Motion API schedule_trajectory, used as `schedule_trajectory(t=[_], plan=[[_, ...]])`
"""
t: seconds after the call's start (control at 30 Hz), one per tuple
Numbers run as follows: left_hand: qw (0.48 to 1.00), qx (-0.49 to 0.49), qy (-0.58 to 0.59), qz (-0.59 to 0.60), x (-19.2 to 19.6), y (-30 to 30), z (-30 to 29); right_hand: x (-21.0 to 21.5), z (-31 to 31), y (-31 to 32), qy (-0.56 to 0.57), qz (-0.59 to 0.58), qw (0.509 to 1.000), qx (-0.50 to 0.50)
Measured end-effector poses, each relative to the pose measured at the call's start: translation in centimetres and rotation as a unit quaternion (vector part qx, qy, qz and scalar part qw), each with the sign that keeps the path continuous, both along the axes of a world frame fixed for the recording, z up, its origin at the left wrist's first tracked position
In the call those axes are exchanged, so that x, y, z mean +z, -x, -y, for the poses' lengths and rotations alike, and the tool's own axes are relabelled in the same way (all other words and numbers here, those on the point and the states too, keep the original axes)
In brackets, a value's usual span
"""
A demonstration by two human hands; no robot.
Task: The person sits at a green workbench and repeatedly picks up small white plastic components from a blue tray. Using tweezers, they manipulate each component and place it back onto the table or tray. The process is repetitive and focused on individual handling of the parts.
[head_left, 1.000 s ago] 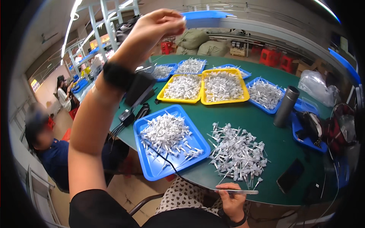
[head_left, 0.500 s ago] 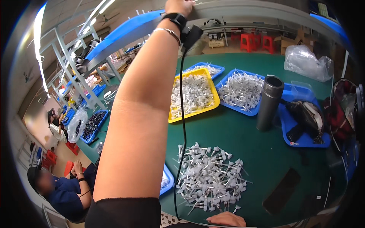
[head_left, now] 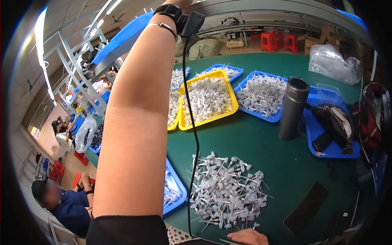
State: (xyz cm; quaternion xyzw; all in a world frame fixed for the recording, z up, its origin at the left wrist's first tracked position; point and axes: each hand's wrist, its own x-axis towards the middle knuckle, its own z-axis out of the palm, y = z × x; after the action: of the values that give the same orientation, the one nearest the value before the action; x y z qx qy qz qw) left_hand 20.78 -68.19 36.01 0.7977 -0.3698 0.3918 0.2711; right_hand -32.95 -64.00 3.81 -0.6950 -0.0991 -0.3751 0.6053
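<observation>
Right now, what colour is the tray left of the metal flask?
Blue tray, seen in the head view, beside the flask.

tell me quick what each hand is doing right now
Left hand: raised out of the top of the picture, cannot tell.
Right hand: only its top shows at the lower edge by the white parts, cannot tell.

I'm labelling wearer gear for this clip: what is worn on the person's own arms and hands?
The left arm is bare below a short black sleeve. At the wrist sit a thin silver bangle and a black strap carrying a small black box, from which a thin black cable hangs down. The left hand is out of frame. The right hand looks bare.
</observation>
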Motion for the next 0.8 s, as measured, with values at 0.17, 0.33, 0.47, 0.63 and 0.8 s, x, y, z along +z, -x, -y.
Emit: schedule_trajectory(t=[0.17,0.33,0.47,0.63,0.8], plan=[[0.988,-0.103,0.014,-0.116,-0.7,8.5,-6.9,-2.4,-0.5,0.6,-0.003,-0.064,0.998,-0.004],[0.857,-0.285,0.101,-0.417,-4.9,17.6,-15.5,-3.0,-2.8,0.8,-0.030,-0.045,0.997,-0.047],[0.799,-0.414,0.157,-0.407,-7.8,28.2,-26.1,-2.6,-5.1,1.5,0.018,-0.027,0.999,-0.019],[0.801,-0.237,0.347,-0.427,-15.5,39.6,-42.1,-2.2,-8.5,2.0,0.003,-0.038,0.999,0.014],[0.759,-0.013,0.522,-0.389,-29.2,46.2,-48.4,-2.5,-11.5,2.1,-0.003,-0.069,0.997,0.043]])
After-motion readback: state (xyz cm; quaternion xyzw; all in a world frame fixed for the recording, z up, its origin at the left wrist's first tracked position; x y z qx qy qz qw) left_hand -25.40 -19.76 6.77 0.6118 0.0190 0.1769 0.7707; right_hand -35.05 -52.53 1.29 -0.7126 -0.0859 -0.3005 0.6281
